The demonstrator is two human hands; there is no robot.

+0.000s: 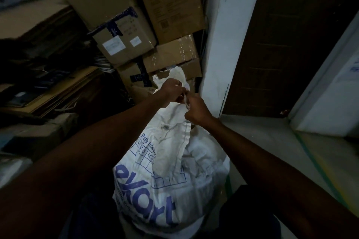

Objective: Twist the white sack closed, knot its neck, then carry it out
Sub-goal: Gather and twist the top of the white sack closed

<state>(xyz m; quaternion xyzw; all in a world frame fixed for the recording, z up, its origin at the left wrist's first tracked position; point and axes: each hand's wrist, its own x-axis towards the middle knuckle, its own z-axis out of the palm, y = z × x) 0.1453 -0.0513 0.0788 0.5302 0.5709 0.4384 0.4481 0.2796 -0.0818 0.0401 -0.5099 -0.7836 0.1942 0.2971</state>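
Note:
A full white sack [171, 176] with blue printed lettering stands on the floor between my arms, in the lower middle of the head view. Its top is gathered into a neck [179, 77] that rises behind my hands. My left hand [171, 91] is closed around the gathered cloth. Just to the right and slightly lower, my right hand [196, 109] pinches a thin twisted strand of the same cloth. The two hands nearly touch. The spot where the strand meets the neck is hidden by my fingers.
Stacked cardboard boxes [136, 25] fill the wall right behind the sack. Flattened cardboard and dark clutter [48, 87] lie to the left. A white pillar [229, 44] stands on the right, with a dark brown door [291, 44] beyond it and grey floor [272, 151] at lower right.

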